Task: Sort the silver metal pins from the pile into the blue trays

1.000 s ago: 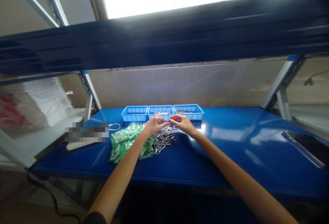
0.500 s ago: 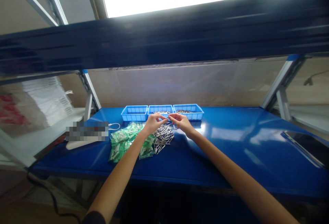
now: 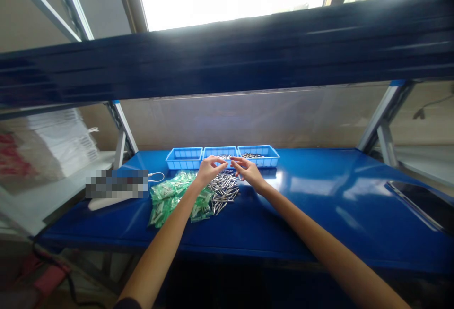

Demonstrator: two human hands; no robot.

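My left hand (image 3: 208, 171) is above a pile of thin silvery metal pins (image 3: 224, 191), its thumb and forefinger drawn together. Whatever they may pinch is too small to make out. Facing it, my right hand (image 3: 251, 172) hovers over the pile's right side with fingers apart, and nothing shows in it. The fingertips of the two hands are close but separate. Left of the pins lies a heap of green-tinted clear plastic bags (image 3: 170, 200), partly covered by my left forearm.
Three blue bins stand in a row behind my hands: a left bin (image 3: 184, 165), a middle bin (image 3: 209, 150) and a right bin (image 3: 271, 161), the last two with metal pieces. A phone (image 3: 422, 202) lies at right on the blue table (image 3: 305, 224). Overhead runs a dark blue shelf beam (image 3: 227, 63).
My fingertips, which met over the pins, have drawn slightly apart. The right fingers have spread. The whole view has shifted slightly; bins, bags and pins look otherwise the same.
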